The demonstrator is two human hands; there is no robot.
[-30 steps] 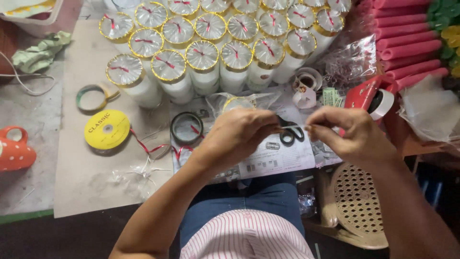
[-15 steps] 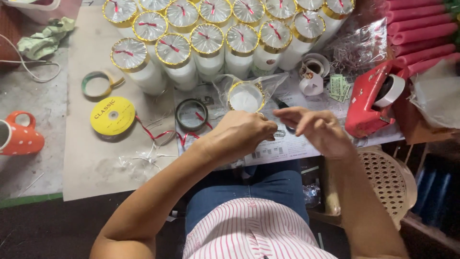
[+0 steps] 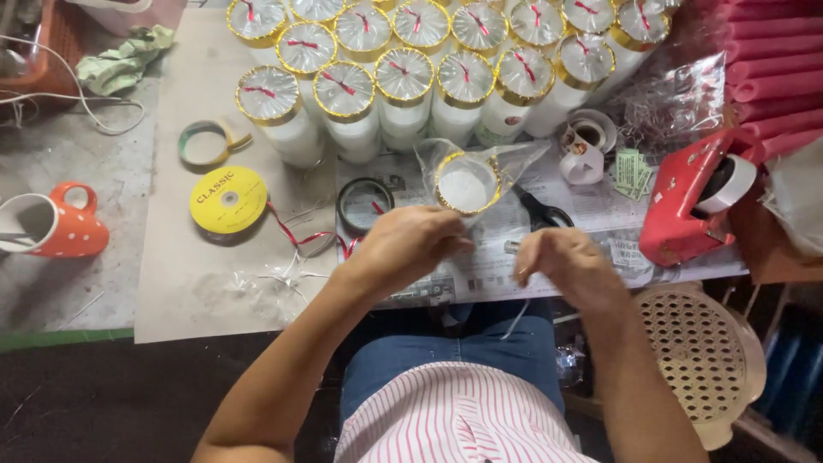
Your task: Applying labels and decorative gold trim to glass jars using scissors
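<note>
**Clear wrap gathered over a gold-rimmed jar**

Our left hand [image 3: 411, 244] pinches the loose clear wrap [image 3: 506, 159] beside the gold-rimmed jar [image 3: 465, 183], which stands on the printed paper [image 3: 506, 257] just in front of the rows of finished jars [image 3: 403, 77]. Our right hand [image 3: 561, 261] is curled shut on a thin pale strip [image 3: 517, 319] that hangs down. We judge the wrap light, crinkly and slippery, best gripped at its bunched neck; the jar looks rigid and steady. Black scissors [image 3: 542, 210] lie close.

Two hands [image 3: 410, 244]; one orange mug [image 3: 53, 227]; one yellow spool [image 3: 228, 200]; one scissors [image 3: 540, 210]; one red dispenser [image 3: 686, 210].
</note>
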